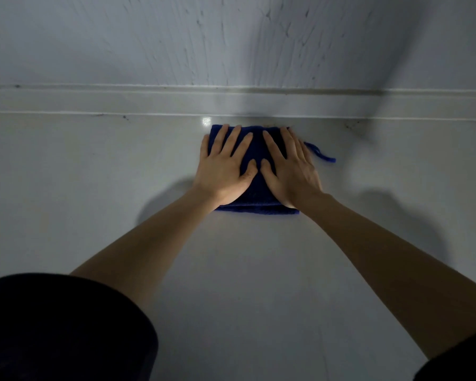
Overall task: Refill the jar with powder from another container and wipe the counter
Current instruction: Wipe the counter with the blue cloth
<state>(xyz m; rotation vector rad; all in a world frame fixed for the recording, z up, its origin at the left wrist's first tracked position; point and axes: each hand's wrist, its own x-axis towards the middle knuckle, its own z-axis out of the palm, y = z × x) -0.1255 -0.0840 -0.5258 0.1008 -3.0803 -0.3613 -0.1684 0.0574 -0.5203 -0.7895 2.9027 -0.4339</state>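
Wiping is the step in hand: you have both palms flat on the folded blue cloth (254,185), which lies on the pale counter (94,188) close to the raised ledge (121,101) at the foot of the wall. Your left hand (223,169) and right hand (289,169) sit side by side, thumbs nearly touching over the cloth's middle, fingers spread and extended toward the ledge; neither hand is closed around anything, they only press down on the fabric. A loose thread (320,152) trails out just beyond your right little finger. Forearms are bare, reaching straight out and converging on the cloth, elbows low and near the body; dark sleeves show at the near edge of view. No jar, container or powder is visible, so the refill appears to be out of the way, though that is a judgement from the bare surface only. Next move calls for even downward pressure while sliding the cloth across the counter, keeping the fold from opening under your palms.
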